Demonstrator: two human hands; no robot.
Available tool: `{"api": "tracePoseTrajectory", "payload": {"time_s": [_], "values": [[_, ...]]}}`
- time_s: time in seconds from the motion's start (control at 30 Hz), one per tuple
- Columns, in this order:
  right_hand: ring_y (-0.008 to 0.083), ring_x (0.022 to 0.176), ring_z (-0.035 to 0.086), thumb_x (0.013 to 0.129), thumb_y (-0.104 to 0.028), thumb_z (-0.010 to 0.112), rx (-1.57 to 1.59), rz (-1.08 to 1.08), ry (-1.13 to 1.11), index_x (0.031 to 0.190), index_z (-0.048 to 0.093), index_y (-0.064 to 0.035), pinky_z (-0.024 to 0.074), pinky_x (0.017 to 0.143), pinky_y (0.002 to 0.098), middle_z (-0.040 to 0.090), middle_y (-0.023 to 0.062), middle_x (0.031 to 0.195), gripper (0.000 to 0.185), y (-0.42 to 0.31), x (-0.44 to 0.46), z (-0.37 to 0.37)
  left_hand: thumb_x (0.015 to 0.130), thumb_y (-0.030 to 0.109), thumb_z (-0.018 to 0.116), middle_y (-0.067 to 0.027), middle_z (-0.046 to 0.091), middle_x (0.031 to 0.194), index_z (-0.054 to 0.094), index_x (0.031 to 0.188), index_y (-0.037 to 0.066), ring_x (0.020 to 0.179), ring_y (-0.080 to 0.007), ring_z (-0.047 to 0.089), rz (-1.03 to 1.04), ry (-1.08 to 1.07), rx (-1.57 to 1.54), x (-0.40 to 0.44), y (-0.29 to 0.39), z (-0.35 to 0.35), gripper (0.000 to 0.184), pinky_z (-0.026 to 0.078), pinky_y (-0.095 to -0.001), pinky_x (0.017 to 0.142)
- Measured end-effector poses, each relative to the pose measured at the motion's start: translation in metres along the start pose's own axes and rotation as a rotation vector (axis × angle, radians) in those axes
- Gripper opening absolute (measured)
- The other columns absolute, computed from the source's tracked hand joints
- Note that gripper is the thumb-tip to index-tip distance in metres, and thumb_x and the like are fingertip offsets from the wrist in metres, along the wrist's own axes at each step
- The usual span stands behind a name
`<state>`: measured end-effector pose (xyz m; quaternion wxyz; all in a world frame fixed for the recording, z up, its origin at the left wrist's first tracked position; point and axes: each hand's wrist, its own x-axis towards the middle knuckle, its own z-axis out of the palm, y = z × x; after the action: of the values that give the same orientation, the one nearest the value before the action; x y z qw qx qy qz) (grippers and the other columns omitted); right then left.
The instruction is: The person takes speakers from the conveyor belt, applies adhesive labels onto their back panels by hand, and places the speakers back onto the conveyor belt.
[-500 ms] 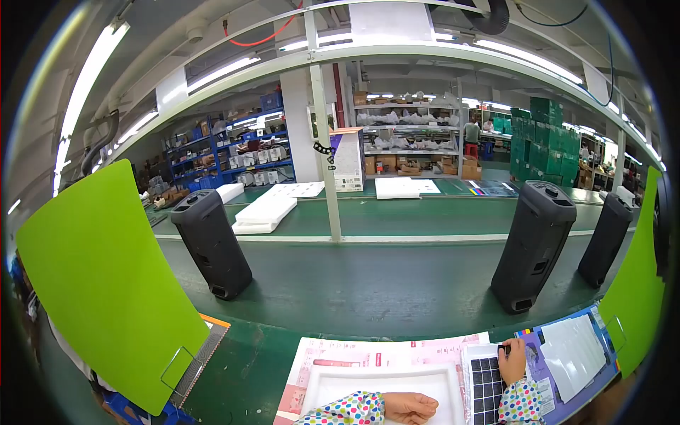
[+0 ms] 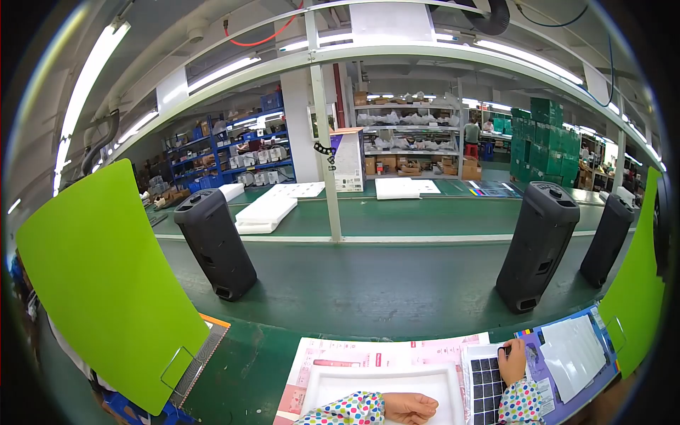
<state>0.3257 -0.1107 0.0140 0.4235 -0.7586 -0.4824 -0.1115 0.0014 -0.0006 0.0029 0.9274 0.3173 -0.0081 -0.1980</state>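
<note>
My left hand (image 2: pixel 411 408) lies over the white foam tray (image 2: pixel 382 371), its fingers curled loosely inward and nothing visible in them. To its right, my right hand (image 2: pixel 513 363) rests at the edge of a sheet of black squares in a white grid (image 2: pixel 485 386). Its fingers are bent together around a small black piece (image 2: pixel 504 349), mostly covered by the fingertips. Both arms wear dotted sleeves. Under the tray lies a pink and white printed sheet (image 2: pixel 425 348).
Black speakers stand on the green conveyor: one at left (image 2: pixel 215 244), another at right (image 2: pixel 538 248), a third farther right (image 2: pixel 607 241). Green panels (image 2: pixel 106 283) flank the bench. A purple printed box (image 2: pixel 545 354) with white sheets (image 2: pixel 572 354) lies at right. White foam (image 2: pixel 266 212) sits beyond.
The speakers on the conveyor have shifted slightly to the right. Both my hands have stayed in place.
</note>
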Motion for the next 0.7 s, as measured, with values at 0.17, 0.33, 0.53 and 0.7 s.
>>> {"api": "tracePoseTrajectory", "payload": {"time_s": [0.17,0.33,0.53,0.7], "values": [[0.0386,0.092,0.058,0.08,-0.003,0.067,0.002,0.002,-0.002,0.095,0.054,-0.0021,0.0471,0.08,0.0444,0.054,0.0162,0.101,0.02,0.0006,-0.0004,0.001,0.105,0.026,0.054,0.0032,0.031,0.07,0.039,0.085,0.014,0.06,-0.0075,0.036,0.001,-0.014,-0.006,-0.0003,-0.0005,-0.0019,0.028,0.045,-0.0241,0.062],[0.0385,0.091,0.058,0.08,-0.003,0.066,0.008,0.003,-0.002,0.095,0.052,-0.002,0.0465,0.079,0.0445,0.053,0.0162,0.1,0.02,0.0015,-0.0011,0.0022,0.105,0.025,0.055,0.0037,0.031,0.07,0.039,0.086,0.015,0.06,-0.0072,0.035,0.001,-0.014,-0.002,-0.0012,-0.0006,-0.0012,0.027,0.045,-0.024,0.062],[0.0387,0.091,0.057,0.08,-0.003,0.066,0.006,-0.012,0.011,0.094,0.052,-0.0021,0.0463,0.079,0.0444,0.052,0.0161,0.099,0.021,0.0014,-0.0011,0.0031,0.105,0.026,0.055,0.0043,0.032,0.07,0.039,0.086,0.015,0.06,-0.0067,0.036,-0.011,0.004,-0.003,-0.0013,-0.0007,-0.0017,0.027,0.046,-0.024,0.062],[0.0387,0.091,0.057,0.08,-0.003,0.067,0.005,-0.009,0.008,0.095,0.052,-0.0023,0.0463,0.079,0.0444,0.053,0.0162,0.099,0.021,0.0024,-0.0012,0.0035,0.105,0.025,0.056,0.0044,0.032,0.07,0.038,0.086,0.015,0.06,-0.0066,0.036,-0.002,-0.004,-0.002,-0.0009,-0.0014,-0.003,0.027,0.046,-0.024,0.062]]}}
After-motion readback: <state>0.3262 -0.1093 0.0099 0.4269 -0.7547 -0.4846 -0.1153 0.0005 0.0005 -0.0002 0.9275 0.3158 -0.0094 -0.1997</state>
